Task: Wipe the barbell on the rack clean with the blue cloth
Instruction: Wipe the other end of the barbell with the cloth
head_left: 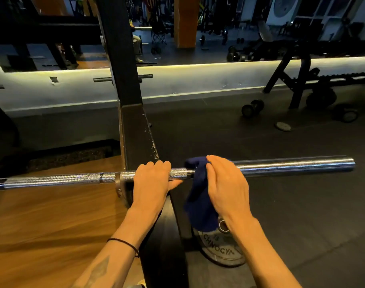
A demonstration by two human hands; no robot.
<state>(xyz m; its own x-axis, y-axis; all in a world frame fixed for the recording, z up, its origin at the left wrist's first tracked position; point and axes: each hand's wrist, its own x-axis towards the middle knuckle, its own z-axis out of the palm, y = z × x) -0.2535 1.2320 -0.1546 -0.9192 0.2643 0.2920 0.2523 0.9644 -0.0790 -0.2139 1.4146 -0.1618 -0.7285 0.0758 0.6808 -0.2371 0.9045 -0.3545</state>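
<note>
A barbell (291, 165) lies across a black rack (133, 125), running left to right. The left hand (152, 179) grips the ridged part beside the rack post. Just right of it, the right hand (225, 183) presses a blue cloth (198, 196) over the bar, fingers curled, cloth hanging below.

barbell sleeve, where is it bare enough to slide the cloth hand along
Free: the smooth sleeve of the barbell, from the right hand out to its far end, with bare floor behind. Crowded: inward of the blue cloth, where the left hand grips the knurled shaft against the rack upright. Below the cloth a weight plate leans by the rack base.
</note>
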